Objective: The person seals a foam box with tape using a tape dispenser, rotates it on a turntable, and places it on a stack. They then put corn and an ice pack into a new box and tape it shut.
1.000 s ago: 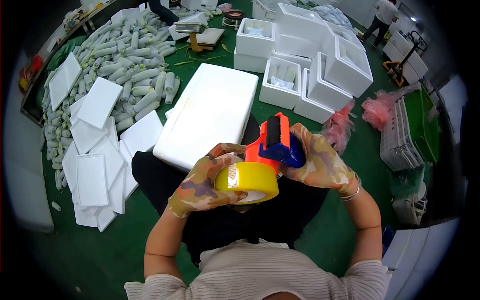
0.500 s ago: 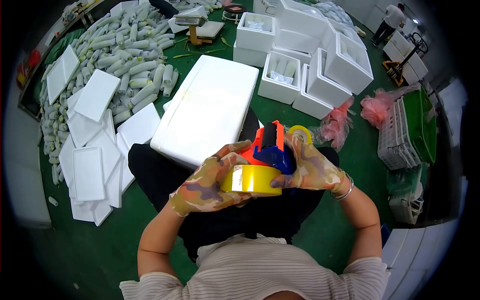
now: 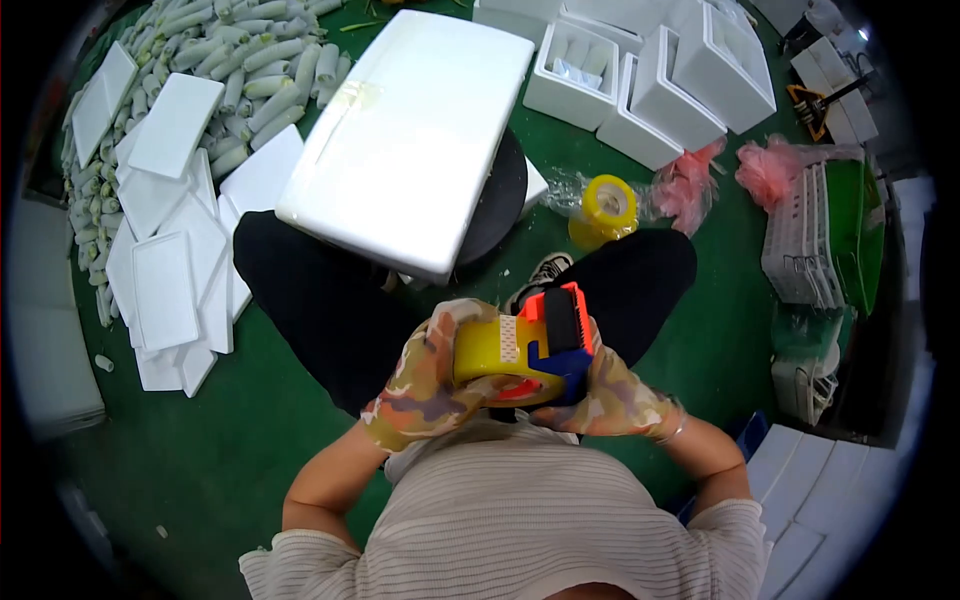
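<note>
A wide roll of yellow packing tape point(image 3: 478, 352) sits against a tape dispenser point(image 3: 568, 366) with an orange-red and blue body and a black roller, close in front of my chest. My left hand point(image 3: 425, 382), in a camouflage glove, is closed around the roll's left side. On the other side, my right hand point(image 3: 622, 396), gloved alike, grips the blue part of the dispenser; its fingers are partly hidden behind it. Beyond my knees, a closed white foam box point(image 3: 415, 130) rests on a round black stool point(image 3: 497, 200).
More yellow tape rolls point(image 3: 609, 206) stand on the green floor beside clear and pink plastic bags point(image 3: 688, 185). Open foam boxes point(image 3: 578, 78) are grouped at upper right. Foam lids point(image 3: 168, 290) lie at left by a heap of wrapped long vegetables point(image 3: 245, 85). Crates point(image 3: 800, 230) stand at right.
The tape roll has turned and moved onto the dispenser, its core now partly around the red part. Both hands have drawn closer together, and the view has tilted down.
</note>
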Action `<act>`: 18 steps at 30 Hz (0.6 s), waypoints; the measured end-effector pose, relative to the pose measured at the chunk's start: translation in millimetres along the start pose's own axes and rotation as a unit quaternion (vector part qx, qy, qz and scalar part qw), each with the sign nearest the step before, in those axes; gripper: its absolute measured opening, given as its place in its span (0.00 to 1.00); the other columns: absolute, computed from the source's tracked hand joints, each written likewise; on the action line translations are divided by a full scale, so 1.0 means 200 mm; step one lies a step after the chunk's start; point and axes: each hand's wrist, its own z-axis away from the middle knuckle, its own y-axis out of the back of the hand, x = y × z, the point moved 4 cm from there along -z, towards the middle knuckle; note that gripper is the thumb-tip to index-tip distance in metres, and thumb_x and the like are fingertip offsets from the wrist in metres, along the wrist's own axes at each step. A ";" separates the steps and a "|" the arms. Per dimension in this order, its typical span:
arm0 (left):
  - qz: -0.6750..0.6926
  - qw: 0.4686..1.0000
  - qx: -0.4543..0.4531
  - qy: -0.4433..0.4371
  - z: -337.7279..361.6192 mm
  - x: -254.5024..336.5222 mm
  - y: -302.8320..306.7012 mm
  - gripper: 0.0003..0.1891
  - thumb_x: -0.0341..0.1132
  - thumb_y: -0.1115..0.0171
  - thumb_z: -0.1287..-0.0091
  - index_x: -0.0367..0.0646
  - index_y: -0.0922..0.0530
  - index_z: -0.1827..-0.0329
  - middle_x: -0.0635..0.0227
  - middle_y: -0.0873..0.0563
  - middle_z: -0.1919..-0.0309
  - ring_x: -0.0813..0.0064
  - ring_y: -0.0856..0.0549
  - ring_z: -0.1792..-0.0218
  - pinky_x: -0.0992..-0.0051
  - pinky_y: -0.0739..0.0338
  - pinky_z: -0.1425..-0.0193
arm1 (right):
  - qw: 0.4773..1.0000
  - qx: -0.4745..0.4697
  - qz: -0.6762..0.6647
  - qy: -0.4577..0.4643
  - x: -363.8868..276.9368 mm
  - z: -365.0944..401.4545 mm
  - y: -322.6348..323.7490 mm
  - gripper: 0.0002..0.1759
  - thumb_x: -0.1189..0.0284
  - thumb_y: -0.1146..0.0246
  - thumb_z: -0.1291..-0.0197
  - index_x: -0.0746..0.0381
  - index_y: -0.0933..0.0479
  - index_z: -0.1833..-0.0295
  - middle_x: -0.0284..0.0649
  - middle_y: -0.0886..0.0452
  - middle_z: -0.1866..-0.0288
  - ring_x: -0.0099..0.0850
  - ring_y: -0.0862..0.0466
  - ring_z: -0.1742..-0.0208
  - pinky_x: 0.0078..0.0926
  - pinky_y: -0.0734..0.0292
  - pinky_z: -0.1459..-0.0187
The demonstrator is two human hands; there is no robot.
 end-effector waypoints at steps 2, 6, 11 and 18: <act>0.007 0.992 0.091 -0.084 0.02 -0.02 -0.03 0.30 0.36 0.26 0.44 0.39 0.32 0.42 0.53 0.24 0.49 0.57 0.21 0.48 0.65 0.25 0.44 | 0.998 -0.011 -0.065 -0.025 0.10 0.02 -0.05 0.44 0.72 0.25 0.56 0.65 0.39 0.33 0.43 0.24 0.45 0.33 0.22 0.43 0.28 0.29 0.39; -0.084 0.984 0.050 -0.151 -0.09 0.08 0.00 0.29 0.36 0.23 0.48 0.40 0.29 0.45 0.54 0.23 0.50 0.58 0.21 0.49 0.64 0.24 0.46 | 0.974 0.188 0.105 0.071 0.08 0.02 -0.04 0.35 0.73 0.26 0.56 0.63 0.31 0.40 0.42 0.22 0.49 0.31 0.20 0.47 0.29 0.27 0.43; 0.008 0.995 0.096 -0.014 -0.08 0.14 0.10 0.18 0.28 0.27 0.43 0.36 0.25 0.53 0.63 0.20 0.66 0.69 0.22 0.73 0.76 0.25 0.65 | 0.932 0.292 0.052 0.206 0.20 0.03 -0.03 0.33 0.69 0.21 0.62 0.61 0.27 0.48 0.44 0.21 0.54 0.41 0.18 0.54 0.34 0.22 0.51; -0.124 0.973 0.026 -0.194 -0.12 0.14 0.05 0.43 0.26 0.26 0.43 0.43 0.43 0.27 0.57 0.17 0.50 0.61 0.19 0.45 0.67 0.23 0.41 | 0.896 0.251 0.248 0.269 0.18 0.03 0.06 0.36 0.70 0.22 0.61 0.60 0.31 0.45 0.45 0.21 0.55 0.45 0.17 0.55 0.43 0.22 0.47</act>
